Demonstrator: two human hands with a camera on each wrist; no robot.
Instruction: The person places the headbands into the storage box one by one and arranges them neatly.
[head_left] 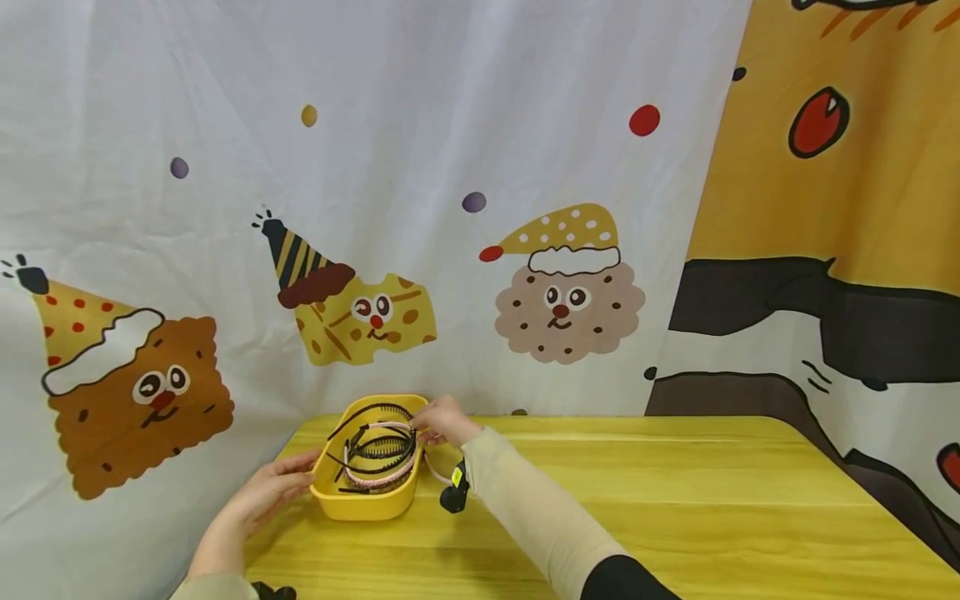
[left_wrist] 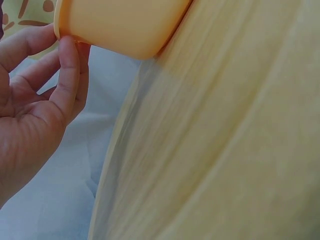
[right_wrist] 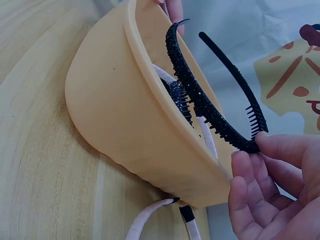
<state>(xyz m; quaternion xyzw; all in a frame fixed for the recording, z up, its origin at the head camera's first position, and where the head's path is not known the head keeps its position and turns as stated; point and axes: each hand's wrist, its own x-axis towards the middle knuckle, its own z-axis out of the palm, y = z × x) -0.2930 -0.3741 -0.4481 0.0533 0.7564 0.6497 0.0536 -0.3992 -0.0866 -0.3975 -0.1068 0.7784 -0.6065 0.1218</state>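
A yellow plastic tub (head_left: 363, 509) stands at the left part of the table with several black and pink headbands (head_left: 375, 482) inside. My left hand (head_left: 272, 490) holds the tub's near-left rim between thumb and fingers, as the left wrist view shows. At the far-right rim my right hand (head_left: 447, 421) pinches a black, glittery headband (right_wrist: 200, 102) at its toothed bend. That headband is raised over the tub's opening, its ends pointing away from the hand. Outside the tub, a pale pink headband (right_wrist: 141, 220) with black tips lies by the tub's right wall.
The yellow wood-grain table (head_left: 660, 500) extends to the right. A printed cloth (head_left: 420, 150) with cartoon biscuits and cheese hangs directly behind it and down its left side. A small black device (head_left: 453, 493) sits at the right wrist.
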